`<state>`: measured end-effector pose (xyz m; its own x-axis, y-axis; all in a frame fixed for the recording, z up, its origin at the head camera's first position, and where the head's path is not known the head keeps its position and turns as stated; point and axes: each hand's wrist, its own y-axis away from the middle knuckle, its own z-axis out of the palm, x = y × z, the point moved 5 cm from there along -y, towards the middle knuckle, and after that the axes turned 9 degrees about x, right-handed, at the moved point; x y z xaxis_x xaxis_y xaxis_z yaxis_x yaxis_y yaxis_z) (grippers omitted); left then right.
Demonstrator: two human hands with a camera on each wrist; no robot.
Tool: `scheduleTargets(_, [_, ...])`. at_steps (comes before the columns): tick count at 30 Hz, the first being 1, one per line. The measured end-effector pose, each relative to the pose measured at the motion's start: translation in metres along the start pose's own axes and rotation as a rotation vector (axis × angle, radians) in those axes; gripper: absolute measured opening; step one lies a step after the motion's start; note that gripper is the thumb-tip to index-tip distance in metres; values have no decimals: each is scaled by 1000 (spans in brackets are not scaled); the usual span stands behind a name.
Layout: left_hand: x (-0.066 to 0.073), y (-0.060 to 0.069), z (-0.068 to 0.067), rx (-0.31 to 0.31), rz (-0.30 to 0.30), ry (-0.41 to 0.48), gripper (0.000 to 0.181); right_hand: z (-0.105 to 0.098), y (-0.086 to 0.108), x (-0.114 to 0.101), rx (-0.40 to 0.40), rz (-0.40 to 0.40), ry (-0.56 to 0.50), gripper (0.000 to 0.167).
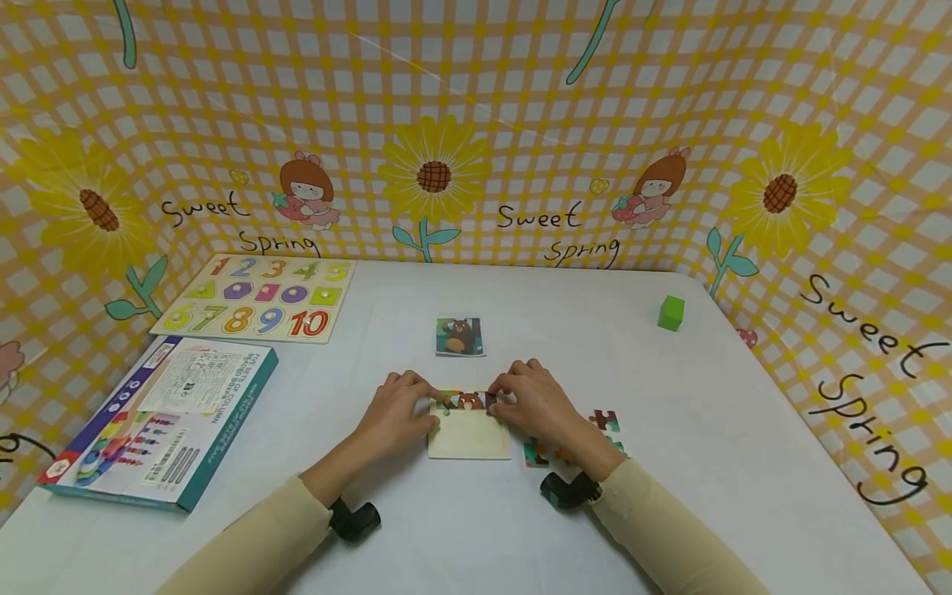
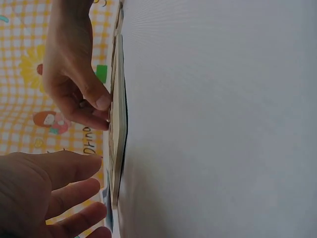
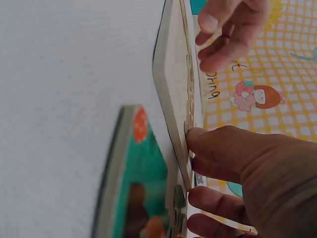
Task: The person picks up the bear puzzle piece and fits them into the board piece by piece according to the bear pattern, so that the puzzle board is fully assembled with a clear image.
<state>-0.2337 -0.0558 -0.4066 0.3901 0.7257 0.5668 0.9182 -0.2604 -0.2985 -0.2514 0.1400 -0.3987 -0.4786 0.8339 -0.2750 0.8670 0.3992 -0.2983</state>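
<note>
Checkered cloth (image 1: 476, 91) backs the desk (image 1: 461, 529) where your right hand (image 1: 537, 402), fingers pinching a puzzle piece (image 1: 490, 400), works at the top right of the board (image 1: 469, 438), your left hand (image 1: 397, 411) resting fingers loosely apart; the top row (image 1: 467, 402) seems nearly finished, so press that piece flush.

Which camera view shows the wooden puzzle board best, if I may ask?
The head view: it shows the puzzle board from above, with pieces along its far edge. The left wrist view has it almost edge-on; the right wrist view, steeply slanted and cropped.
</note>
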Motion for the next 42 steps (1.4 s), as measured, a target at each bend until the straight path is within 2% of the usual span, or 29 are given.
scheduleTargets(8, [-9,10,-2,-34,-13,45,29,-1,0,0,8,-4,-2,20])
scheduleTargets(17, [-7,13,-1,-37,1,41,27,0,0,1,-7,6,-4,21])
scheduleTargets(22, [-5,14,-1,-28,10,29,28,-5,3,4,-24,43,-8,23])
scheduleTargets(29, [-4,14,-2,-18,24,30,29,-16,13,12,-31,82,-9,25])
scheduleTargets(35, [-5,14,-2,-21,24,26,29,-22,26,22,-15,66,-9,25])
scheduleTargets(42, [-5,15,-2,-21,28,25,29,-24,37,34,-19,88,-38,25])
